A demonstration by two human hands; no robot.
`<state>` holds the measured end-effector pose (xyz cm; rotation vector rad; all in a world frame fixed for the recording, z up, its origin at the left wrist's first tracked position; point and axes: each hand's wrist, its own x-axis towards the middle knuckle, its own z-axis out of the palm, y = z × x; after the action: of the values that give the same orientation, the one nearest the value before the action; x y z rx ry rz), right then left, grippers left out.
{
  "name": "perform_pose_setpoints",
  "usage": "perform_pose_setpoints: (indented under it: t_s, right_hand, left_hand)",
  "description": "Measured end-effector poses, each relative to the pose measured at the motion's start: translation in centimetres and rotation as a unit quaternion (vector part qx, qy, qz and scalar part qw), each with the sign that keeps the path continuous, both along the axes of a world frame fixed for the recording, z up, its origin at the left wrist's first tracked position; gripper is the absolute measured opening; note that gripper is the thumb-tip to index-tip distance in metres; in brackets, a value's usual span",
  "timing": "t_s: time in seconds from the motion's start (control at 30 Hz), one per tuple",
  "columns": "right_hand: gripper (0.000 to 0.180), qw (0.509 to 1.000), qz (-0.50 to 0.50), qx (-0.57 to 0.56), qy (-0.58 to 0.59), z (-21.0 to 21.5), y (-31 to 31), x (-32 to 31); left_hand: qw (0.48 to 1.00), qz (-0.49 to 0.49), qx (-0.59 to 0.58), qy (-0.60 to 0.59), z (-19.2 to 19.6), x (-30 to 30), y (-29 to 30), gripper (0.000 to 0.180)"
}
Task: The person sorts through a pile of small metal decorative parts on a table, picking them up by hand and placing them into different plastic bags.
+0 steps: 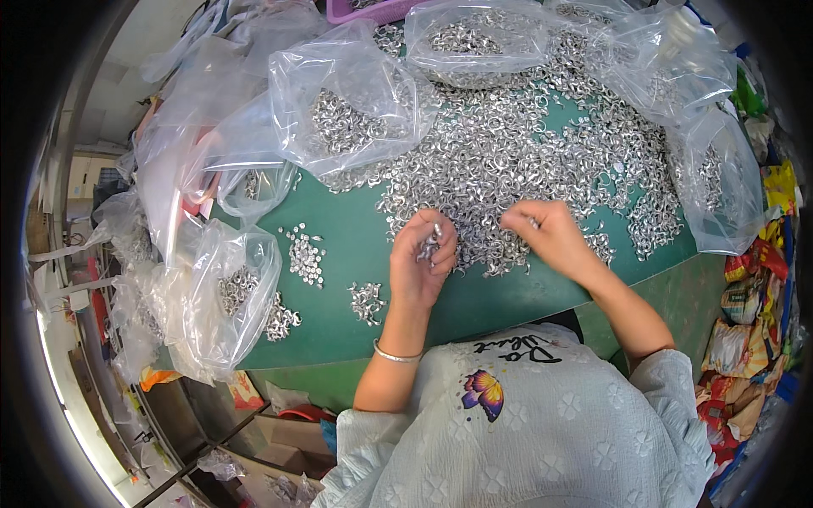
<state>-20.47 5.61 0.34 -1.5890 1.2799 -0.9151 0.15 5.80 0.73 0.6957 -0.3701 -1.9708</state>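
Note:
A broad heap of small, shiny silver curved metal pieces [508, 161] spreads over the green tabletop. At the heap's near edge, my left hand [412, 269] is turned palm up with its fingers curled round several silver metal pieces [430, 244]. To its right, my right hand [555, 241] is closed in a pinch over the heap. A small silver bit [533, 223] shows between its fingers; its exact shape is too small to tell. Left of my left hand lie a small group of curved pieces [367, 303] and a patch of small round silver pieces [306, 256].
Clear plastic bags holding silver pieces ring the table: one at the back left [339, 110], one at the back [474, 42], one at the right [720, 182] and one at the near left [229, 296]. A purple basket [373, 10] stands at the far edge. Colourful packages [745, 313] are piled at right.

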Motion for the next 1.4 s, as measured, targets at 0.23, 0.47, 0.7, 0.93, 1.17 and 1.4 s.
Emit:
perform_pose_setpoints:
  t_s: [0.23, 0.47, 0.7, 0.93, 1.17, 1.4]
  right_hand:
    - [0.02, 0.897, -0.015, -0.187, 0.401, -0.6, 1.2, 3.6]
    - [0.008, 0.906, -0.009, -0.197, 0.375, 0.1, 0.3, 1.9]
    - [0.006, 0.989, -0.085, -0.122, 0.024, -0.2, -0.1, -0.2]
    - [0.018, 0.793, 0.086, 0.233, -0.556, 1.0, -1.1, -2.8]
    - [0.024, 0.751, 0.069, 0.331, -0.567, -0.8, -0.9, -4.8]
    - [0.018, 0.986, 0.129, -0.104, -0.023, 2.0, 4.7, 1.9]
  left_hand:
    - [0.997, 0.041, 0.06, -0.016, 0.1, -0.7, 0.3, 0.019]
    - [0.983, 0.03, 0.047, -0.173, 0.5, -0.8, 1.4, 0.02]
    - [0.977, -0.01, 0.062, -0.202, 0.8, -0.7, 2.7, 0.02]
    - [0.986, -0.041, 0.071, -0.148, 0.3, -0.8, 2.9, 0.02]
    - [0.975, -0.097, 0.158, -0.121, 0.2, -0.5, 3.4, 0.025]
    - [0.943, -0.178, 0.279, -0.003, -1.1, -3.8, 6.3, 0.023]
